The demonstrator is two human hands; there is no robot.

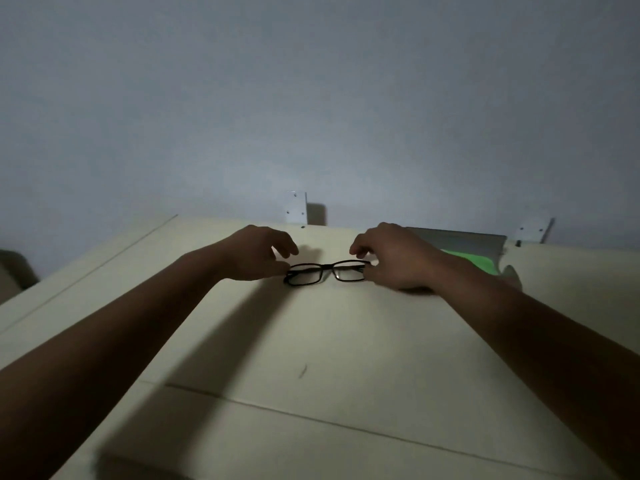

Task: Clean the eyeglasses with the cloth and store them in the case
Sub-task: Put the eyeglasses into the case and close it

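cream tabletop [311, 341] w/ seam lines and small dark scratch [302, 371], plain grey-blue wall [311, 98] behind, two white screw-holed brackets [295, 206] [531, 230] at back edge

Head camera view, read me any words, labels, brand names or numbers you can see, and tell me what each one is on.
None can be read.
Eyeglasses: no marking visible on the black frame.
Open case with green cloth: no print visible.
Table, wall bracket: plain.
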